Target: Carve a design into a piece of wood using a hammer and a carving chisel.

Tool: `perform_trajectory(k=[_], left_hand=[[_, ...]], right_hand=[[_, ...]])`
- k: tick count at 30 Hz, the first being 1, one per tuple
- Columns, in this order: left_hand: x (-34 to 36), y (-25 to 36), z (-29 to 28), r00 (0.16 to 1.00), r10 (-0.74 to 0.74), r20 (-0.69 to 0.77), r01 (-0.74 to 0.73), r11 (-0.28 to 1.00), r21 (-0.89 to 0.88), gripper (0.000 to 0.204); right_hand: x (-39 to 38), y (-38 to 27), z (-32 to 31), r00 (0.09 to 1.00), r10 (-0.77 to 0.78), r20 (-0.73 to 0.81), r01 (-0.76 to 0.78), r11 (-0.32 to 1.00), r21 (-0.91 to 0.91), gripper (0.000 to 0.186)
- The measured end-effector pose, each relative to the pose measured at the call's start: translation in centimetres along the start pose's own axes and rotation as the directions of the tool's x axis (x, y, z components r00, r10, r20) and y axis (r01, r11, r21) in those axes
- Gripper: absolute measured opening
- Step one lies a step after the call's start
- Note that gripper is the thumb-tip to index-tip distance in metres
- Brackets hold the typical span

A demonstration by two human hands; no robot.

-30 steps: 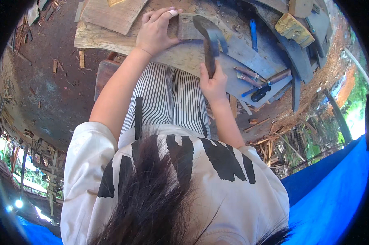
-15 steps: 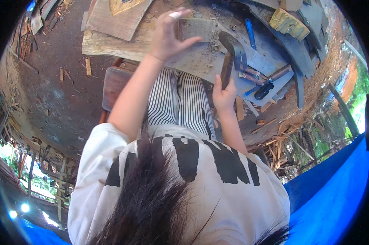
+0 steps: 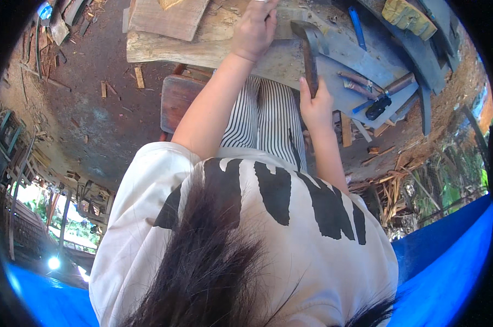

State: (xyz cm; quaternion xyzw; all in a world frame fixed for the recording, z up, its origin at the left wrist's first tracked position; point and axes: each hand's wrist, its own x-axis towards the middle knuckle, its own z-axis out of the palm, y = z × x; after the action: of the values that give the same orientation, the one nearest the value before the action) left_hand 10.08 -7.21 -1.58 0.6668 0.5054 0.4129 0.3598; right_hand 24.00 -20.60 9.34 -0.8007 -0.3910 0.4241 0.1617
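My right hand (image 3: 317, 106) grips the dark handle of a claw hammer (image 3: 311, 65). The hammer's metal head lies over the work surface, just right of a flat greyish wooden piece (image 3: 287, 16). My left hand (image 3: 256, 31) is at the top edge of the view, beside that piece. Its fingers are curled, a white wrap shows on one of them, and whatever they may hold is hidden. Both hands are over a worn wooden bench (image 3: 203, 53), with my striped trousers below its near edge.
On the bench's right lie a blue-handled tool (image 3: 357, 27), several wooden-handled tools (image 3: 399, 83) and a black object (image 3: 378, 108). A yellowish block (image 3: 409, 18) sits at the far right. A flat board (image 3: 167, 19) is on the left, and a wooden stool (image 3: 178, 103) stands below it.
My left hand has gone from spread fingers to curled ones, moving up and right. The hammer stays in my right hand, its handle more upright. The whole view has shifted.
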Motion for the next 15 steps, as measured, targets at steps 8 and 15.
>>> perform_trajectory(k=[8,15], left_hand=[[0.7,0.8,0.2,0.989,0.145,0.024,-0.146,0.950,0.275,0.052],[1.6,1.7,-0.9,0.998,0.050,0.042,-0.059,0.971,0.232,0.053]], right_hand=[[0.8,-0.2,0.7,0.996,0.082,0.022,-0.081,0.996,-0.045,0.036],[0.8,-1.5,-0.1,0.985,0.167,0.046,-0.166,0.986,-0.034,0.031]])
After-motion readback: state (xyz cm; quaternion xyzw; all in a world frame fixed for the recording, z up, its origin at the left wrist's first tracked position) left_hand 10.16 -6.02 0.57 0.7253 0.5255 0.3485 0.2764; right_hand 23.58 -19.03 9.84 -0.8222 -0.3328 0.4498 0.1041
